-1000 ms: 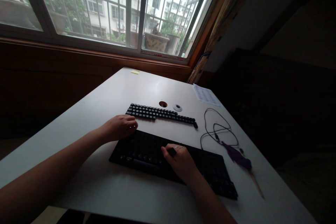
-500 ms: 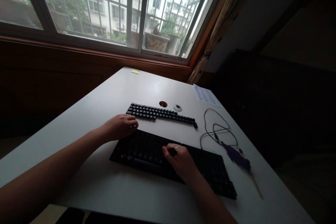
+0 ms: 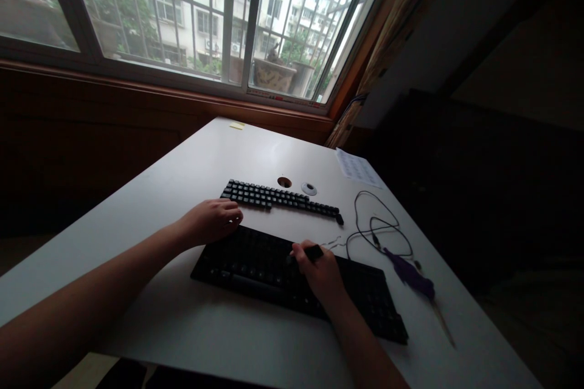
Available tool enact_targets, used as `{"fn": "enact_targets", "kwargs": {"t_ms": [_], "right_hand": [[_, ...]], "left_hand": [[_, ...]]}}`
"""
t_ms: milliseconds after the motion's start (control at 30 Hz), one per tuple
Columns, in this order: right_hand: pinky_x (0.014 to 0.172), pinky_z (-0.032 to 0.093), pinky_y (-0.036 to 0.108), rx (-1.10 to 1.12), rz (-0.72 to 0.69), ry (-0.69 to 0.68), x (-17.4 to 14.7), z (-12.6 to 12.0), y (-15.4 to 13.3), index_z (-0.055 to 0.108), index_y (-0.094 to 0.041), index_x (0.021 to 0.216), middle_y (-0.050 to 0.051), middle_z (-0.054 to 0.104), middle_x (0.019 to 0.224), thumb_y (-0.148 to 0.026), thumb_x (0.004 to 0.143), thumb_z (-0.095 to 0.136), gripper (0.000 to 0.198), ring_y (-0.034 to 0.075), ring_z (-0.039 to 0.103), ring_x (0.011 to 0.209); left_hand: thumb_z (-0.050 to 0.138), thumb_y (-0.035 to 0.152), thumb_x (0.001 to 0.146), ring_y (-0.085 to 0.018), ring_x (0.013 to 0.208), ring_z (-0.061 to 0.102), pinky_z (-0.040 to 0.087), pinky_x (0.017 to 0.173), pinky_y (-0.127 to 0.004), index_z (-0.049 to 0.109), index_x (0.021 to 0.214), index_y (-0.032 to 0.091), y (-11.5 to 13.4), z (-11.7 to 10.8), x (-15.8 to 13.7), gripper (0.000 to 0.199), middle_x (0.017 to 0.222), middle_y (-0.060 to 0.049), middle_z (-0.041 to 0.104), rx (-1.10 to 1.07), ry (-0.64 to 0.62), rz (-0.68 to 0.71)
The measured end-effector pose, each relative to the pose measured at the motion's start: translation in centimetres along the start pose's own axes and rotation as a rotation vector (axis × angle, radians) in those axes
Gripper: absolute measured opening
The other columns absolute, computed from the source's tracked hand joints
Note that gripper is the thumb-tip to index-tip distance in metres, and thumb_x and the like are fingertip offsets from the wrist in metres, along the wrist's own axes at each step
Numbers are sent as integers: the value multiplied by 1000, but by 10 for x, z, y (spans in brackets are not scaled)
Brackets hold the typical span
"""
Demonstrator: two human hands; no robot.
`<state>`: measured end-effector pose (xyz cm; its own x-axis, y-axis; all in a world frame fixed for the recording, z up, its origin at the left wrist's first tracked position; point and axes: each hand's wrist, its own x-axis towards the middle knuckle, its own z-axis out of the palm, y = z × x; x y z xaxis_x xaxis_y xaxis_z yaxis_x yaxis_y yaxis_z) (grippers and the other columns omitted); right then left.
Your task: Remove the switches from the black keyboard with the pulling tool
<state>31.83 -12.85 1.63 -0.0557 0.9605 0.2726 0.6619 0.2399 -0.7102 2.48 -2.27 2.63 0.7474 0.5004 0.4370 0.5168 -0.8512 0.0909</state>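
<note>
A black keyboard (image 3: pixel 255 282) lies at a slant across the white table. At its far left corner my left hand (image 3: pixel 212 220) is closed with curled fingers against the edge, the thumb mostly hidden. My right hand (image 3: pixel 322 267) hovers over the middle of the keyboard, closed round a keycap puller (image 3: pixel 314 252), whose thin wire prongs point away to the right. At these fingertips is a small dark piece, perhaps a keycap (image 3: pixel 290 259), too dim to be sure. Loose black keycaps (image 3: pixel 246 193) stand in rows behind the keyboard, beside my left fingers.
A coiled black cable (image 3: pixel 383 228) and a purple brush-like tool (image 3: pixel 413 276) with a pale handle lie to the right. Further back are a round cable hole (image 3: pixel 284 182), its grey ring cover (image 3: pixel 309 188), a printed sheet (image 3: pixel 358 167) and a yellow note (image 3: pixel 236 126).
My right hand has shifted slightly right and away from me. The puller has turned, so its prongs now stick out past the hand. My left hand stays in place.
</note>
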Motion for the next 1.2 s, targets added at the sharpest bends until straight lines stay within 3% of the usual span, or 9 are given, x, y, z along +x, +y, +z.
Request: {"fn": "enact_targets", "kwargs": {"t_ms": [200,433,667,900,1200], "right_hand": [[51,42,23,67,26,-18,0,0,-2,67,-20,75,-2,58,54,-47,91,54,34,14,56,51],[51,45,23,204,91,-37,-2,1,-11,60,-21,86,-4,60,57,-46,89,61,25,13,56,49],[55,47,23,302,53,-142,-4,3,-17,63,-21,89,-3,63,62,-39,91,60,19,12,60,53],[60,51,24,312,-8,-156,-5,5,-22,68,-22,91,-1,68,75,-35,87,67,14,13,63,61],[63,52,26,350,-46,-169,-6,8,-17,70,-22,89,1,70,81,-33,85,69,11,15,65,67]], "left_hand": [[52,18,92,-14,72,61,50,65,-26,67,93,17,34,-2,8,15,86,-6,66,-284,90,-67],[60,27,91,-15,75,63,52,68,-25,64,107,18,73,4,13,19,92,-6,66,-580,12,-133],[61,34,92,-18,91,68,54,80,-29,60,113,18,76,8,14,26,101,-8,70,-889,-68,-231],[54,37,96,-20,95,68,55,80,-33,54,120,18,72,12,12,31,107,-11,69,-1209,-218,-365],[71,35,84,-19,86,67,51,82,-36,57,121,19,72,9,14,42,102,-8,70,-1463,-327,-527]]}}
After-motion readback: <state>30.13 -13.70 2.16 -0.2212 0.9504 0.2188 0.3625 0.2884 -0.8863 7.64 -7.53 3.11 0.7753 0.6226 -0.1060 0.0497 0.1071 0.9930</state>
